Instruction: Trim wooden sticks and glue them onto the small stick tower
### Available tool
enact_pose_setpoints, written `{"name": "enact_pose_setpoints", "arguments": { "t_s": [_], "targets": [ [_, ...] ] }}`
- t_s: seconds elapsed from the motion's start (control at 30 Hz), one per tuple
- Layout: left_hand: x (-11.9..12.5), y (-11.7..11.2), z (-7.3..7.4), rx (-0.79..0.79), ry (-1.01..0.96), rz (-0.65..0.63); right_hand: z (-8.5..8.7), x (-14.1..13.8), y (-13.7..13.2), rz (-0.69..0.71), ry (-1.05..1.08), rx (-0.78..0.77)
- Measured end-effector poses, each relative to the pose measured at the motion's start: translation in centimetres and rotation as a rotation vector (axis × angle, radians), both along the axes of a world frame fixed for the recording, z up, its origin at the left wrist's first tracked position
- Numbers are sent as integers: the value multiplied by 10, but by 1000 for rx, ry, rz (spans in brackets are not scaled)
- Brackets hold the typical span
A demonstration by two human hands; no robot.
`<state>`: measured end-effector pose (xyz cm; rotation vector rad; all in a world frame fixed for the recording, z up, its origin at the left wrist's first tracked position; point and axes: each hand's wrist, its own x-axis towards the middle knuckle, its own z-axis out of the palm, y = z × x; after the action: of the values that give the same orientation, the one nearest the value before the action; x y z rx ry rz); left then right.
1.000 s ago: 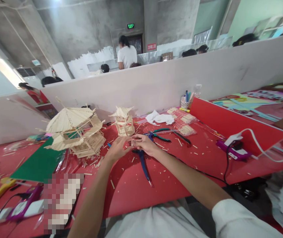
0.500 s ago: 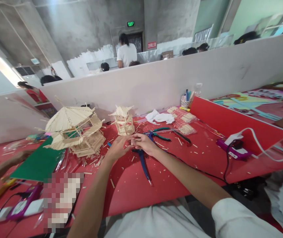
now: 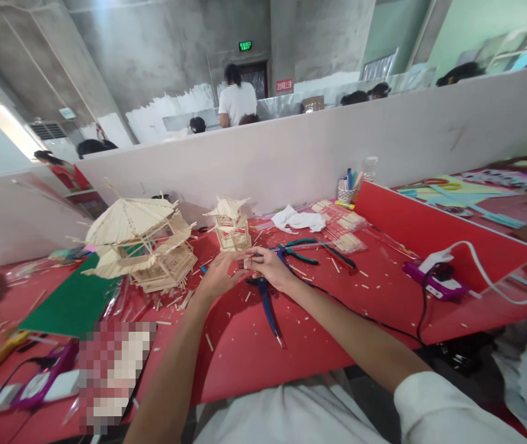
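Though barely shifted since a second ago, hence working at the same spot, holds left hand [image 3: 217, 277] and right hand [image 3: 270, 269] together near the small pavilion [image 3: 230, 223] on the tabletop [image 3: 254, 357], with fingers [image 3: 256, 266] partly curled on contents too small to tell.

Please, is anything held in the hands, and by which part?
It cannot be told: the left hand and the right hand are close together, and anything between them is too unclear to identify.

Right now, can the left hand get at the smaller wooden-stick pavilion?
Probably yes: the smaller wooden-stick pavilion stands just beyond the left hand, with nothing visibly blocking between them.
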<state>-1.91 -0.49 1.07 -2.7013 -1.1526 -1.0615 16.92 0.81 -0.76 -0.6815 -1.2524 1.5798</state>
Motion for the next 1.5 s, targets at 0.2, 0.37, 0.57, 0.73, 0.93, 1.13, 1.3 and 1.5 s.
{"name": "enact_pose_setpoints", "arguments": {
  "t_s": [0.2,0.37,0.57,0.73,0.93,1.13,1.3,1.5],
  "targets": [
    [3,-2,0,-91,-156,4,0,1,1,38,97,-80],
    [5,-7,4,-175,-262,-39,1,2,1,59,140,-132],
    [4,-7,5,-170,-265,-55,2,1,0,29,126,-120],
    [0,-6,6,-152,-211,-20,5,1,-1,-12,62,-44],
    [-1,-3,4,-122,-92,37,4,1,-1,-34,-11,5],
    [-1,-2,3,-113,-52,53,6,2,-2,-28,-19,20],
    [0,-3,4,-114,-55,41,9,3,-4,-19,-32,14],
    [-1,-4,5,-125,-55,34,4,2,-1,0,-8,-16]
  ]
}}
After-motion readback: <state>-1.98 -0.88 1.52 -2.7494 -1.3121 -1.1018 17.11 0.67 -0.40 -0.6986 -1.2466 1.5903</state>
